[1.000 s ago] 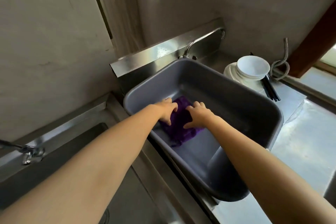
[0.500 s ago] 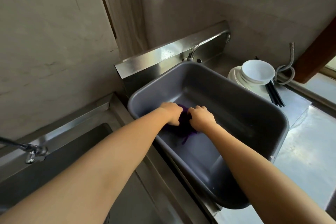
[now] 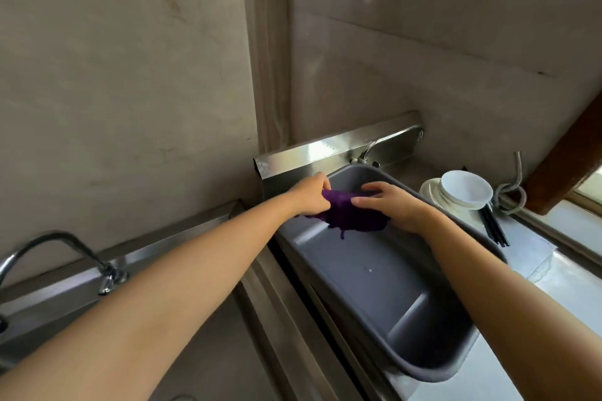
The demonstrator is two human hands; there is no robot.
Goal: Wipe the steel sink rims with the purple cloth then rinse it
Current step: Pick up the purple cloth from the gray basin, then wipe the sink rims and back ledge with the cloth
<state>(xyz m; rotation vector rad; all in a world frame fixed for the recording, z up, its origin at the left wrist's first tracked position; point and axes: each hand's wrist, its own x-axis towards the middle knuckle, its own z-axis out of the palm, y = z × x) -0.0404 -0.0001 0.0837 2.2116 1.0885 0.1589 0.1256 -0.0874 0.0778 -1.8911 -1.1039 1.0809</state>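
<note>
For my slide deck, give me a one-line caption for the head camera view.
Left hand and right hand hold a bunched purple cloth above a grey plastic basin.

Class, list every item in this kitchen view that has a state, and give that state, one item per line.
Purple cloth: bunched, held by both hands over the tub.
Left hand: gripping the cloth.
Right hand: gripping the cloth.
Grey tub: upright, no standing water visible.
Near tap: no water running.
Far tap: no water running.
Bowls: stacked upright.
</note>
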